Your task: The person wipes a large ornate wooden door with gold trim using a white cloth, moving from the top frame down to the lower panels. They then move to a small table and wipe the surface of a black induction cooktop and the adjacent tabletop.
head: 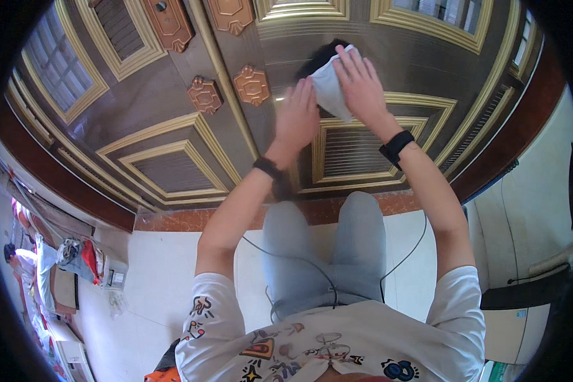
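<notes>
My right hand (360,88) is pressed on a white cloth (332,98) against the brown metal double door (286,52) with gold-coloured mouldings. Its fingers lie over the cloth's upper right part. Slightly blurred, my left hand (298,112) is at the cloth's left edge with its fingers close together; whether it grips the cloth is hard to see. A black patch (322,59) shows on the door just above the cloth, its nature unclear. Both wrists wear black bands. Copper-coloured ornamental plates (251,85) flank the door's middle seam, left of my hands.
My knees (360,210) are close to the reddish stone threshold (162,221). A dark cable (310,262) hangs across my lap. Dark brown frame posts (511,138) border the door. At far left are a person (21,262) and piled goods; a beige cabinet (504,334) stands at right.
</notes>
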Tool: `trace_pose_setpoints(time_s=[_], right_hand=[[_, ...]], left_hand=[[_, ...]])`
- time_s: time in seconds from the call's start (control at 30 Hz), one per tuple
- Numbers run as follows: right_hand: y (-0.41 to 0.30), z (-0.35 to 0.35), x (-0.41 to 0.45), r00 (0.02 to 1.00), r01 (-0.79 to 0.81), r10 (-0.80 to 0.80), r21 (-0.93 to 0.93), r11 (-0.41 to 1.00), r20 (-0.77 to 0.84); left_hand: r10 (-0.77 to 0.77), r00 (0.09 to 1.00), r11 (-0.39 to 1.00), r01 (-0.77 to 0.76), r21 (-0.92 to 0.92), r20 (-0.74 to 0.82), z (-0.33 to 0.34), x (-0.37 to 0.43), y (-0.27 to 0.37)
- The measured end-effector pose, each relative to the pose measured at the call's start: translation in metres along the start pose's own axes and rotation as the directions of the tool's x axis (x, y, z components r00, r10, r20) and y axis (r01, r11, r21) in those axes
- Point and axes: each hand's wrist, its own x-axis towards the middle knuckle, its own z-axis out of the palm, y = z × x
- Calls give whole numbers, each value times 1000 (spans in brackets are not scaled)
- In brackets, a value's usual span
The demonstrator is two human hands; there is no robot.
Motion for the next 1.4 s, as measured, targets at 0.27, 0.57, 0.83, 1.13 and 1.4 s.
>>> trace_pose_setpoints(time_s=[0.27,0.57,0.83,1.13,1.4], right_hand=[[-44,2,50,975,64,-32,137,989,-220],[-42,13,53,971,85,-62,90,992,-230],[11,5,20,984,61,-49,65,996,-169],[112,-26,-37,999,-19,16,-83,996,-42],[203,-50,-87,983,-92,136,-305,948,127]], left_hand=[[-121,986,963,144,229,-113,-32,10,-63],[-56,977,996,70,63,-205,-36,23,-79],[-7,970,991,39,126,-243,-6,57,-30],[145,956,987,-120,110,-255,47,130,55],[390,900,920,-372,121,-194,70,203,131]])
